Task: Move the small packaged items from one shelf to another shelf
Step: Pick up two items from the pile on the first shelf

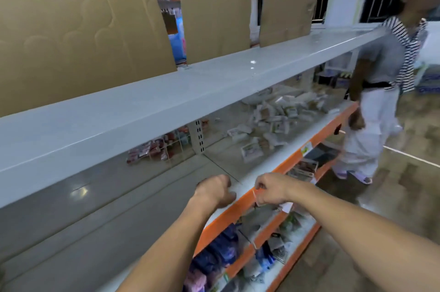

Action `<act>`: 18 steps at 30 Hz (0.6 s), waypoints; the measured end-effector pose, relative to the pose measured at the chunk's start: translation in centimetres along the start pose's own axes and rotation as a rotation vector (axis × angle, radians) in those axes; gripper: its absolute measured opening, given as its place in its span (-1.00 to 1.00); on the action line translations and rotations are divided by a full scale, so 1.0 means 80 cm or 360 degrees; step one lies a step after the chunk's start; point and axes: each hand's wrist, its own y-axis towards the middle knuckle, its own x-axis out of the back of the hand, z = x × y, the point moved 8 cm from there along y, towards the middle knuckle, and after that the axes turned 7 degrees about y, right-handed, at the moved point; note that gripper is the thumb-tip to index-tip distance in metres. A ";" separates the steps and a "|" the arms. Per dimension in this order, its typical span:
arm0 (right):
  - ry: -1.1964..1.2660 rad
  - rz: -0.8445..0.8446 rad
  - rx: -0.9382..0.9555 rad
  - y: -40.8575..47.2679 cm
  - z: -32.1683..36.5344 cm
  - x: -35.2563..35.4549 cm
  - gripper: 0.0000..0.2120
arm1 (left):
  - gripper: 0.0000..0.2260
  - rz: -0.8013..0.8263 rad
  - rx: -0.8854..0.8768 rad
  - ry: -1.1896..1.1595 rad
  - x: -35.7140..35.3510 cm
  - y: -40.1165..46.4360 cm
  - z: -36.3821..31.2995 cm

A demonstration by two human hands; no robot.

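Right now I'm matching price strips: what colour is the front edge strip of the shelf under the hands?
Orange, on the shelf's front edge strip; the head view shows it best.

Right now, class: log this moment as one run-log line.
left hand: curled, holding nothing | right hand: pinching something small at orange shelf edge | white packets: piled on middle shelf

No legible text anywhere. Printing on the white packets (273, 113) is blurred. Shelf-edge tag (306, 148) unreadable too.

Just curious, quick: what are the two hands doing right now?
Left hand: fingers curled, seemingly holding nothing, at the shelf edge.
Right hand: pinching a small packet, partly hidden.
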 end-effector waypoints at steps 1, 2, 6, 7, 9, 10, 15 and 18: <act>0.0018 -0.0006 -0.0020 -0.003 -0.012 0.005 -0.58 | -0.59 -0.0008 -0.0027 0.0009 0.000 0.007 -0.015; 0.0033 -0.0018 -0.0038 -0.005 -0.024 0.009 -0.62 | -0.59 -0.0014 -0.0053 0.0030 -0.001 0.013 -0.030; 0.0059 -0.0146 -0.0109 -0.010 -0.071 0.028 -0.80 | -0.60 -0.0037 -0.0164 0.0113 -0.001 0.035 -0.085; 0.0055 -0.0172 -0.0129 -0.011 -0.082 0.033 -0.79 | -0.61 -0.0044 -0.0194 0.0119 0.000 0.040 -0.097; 0.0056 -0.0205 -0.0167 -0.013 -0.102 0.043 -0.73 | -0.63 -0.0048 -0.0246 0.0126 0.002 0.052 -0.120; 0.0065 -0.0202 -0.0191 -0.013 -0.113 0.047 -0.71 | -0.64 -0.0042 -0.0266 0.0127 0.003 0.059 -0.130; 0.0133 -0.0103 -0.0223 -0.003 -0.158 0.065 -0.63 | -0.62 -0.0012 -0.0349 0.0136 0.009 0.099 -0.174; 0.0143 -0.0101 -0.0238 0.009 -0.186 0.084 -0.59 | -0.62 -0.0007 -0.0381 0.0128 0.012 0.129 -0.195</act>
